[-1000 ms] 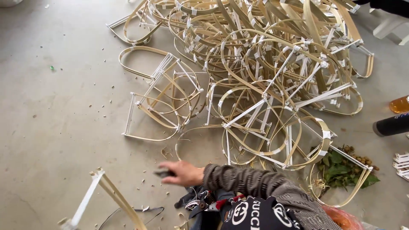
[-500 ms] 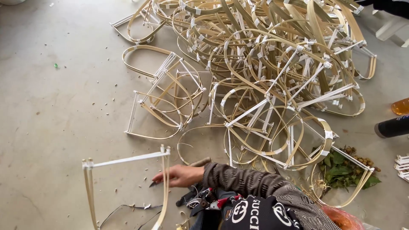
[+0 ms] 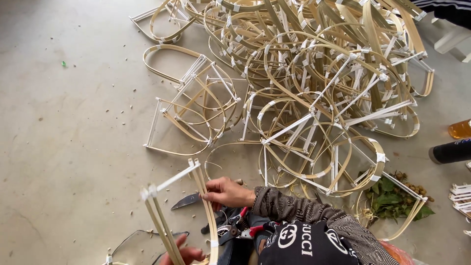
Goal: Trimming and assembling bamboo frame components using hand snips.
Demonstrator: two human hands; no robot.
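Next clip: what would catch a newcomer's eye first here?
The big tangled heap of bamboo strip frames spread over the upper right of the concrete floor. Bottom centre, the right hand grips a knife against a bamboo frame that the left hand steadies from below.

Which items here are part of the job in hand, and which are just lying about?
In hand:
- bamboo frame, gripped by right hand and left hand
- knife under the right hand
- pliers on the lap

Lying about:
- pile of finished frames
- leafy sprig
- amber bottle
- dark bottle
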